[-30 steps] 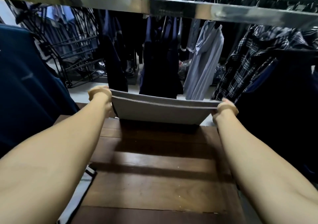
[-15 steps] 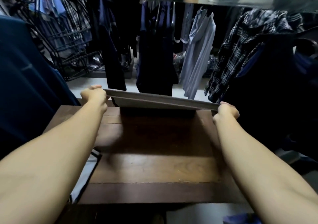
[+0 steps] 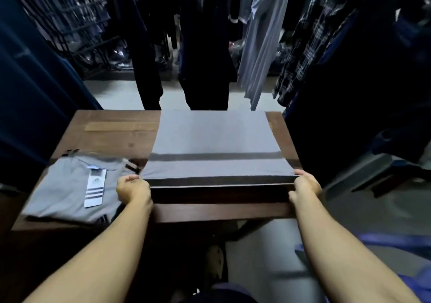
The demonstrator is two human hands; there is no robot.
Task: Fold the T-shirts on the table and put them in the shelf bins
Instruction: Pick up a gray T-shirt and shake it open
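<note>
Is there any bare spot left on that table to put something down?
Yes: the far left corner of the table, behind the folded shirt and left of the spread shirt. The rest is mostly under shirts.

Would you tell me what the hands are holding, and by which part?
Both hold the grey T-shirt: the left hand grips its near left corner, the right hand its near right corner.
</note>
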